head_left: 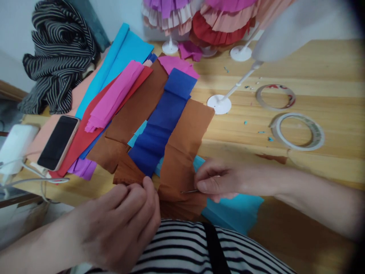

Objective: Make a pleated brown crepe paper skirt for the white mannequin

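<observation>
Tool (thin, metal) [189,191] clamped in R hand [218,180], over brown paper [181,203]; L hand [122,220], apart from R hand, pinches brown paper; blue strip [161,123] fwd, btwn hands.

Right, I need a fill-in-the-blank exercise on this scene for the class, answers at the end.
The phone lies with its ____ facing up.
The thin tool is in the ____ hand.
The colour of the paper at the left hand is ____.
The bunched cloth is patterned with ____.

Missing words: screen; right; brown; stripes
</observation>
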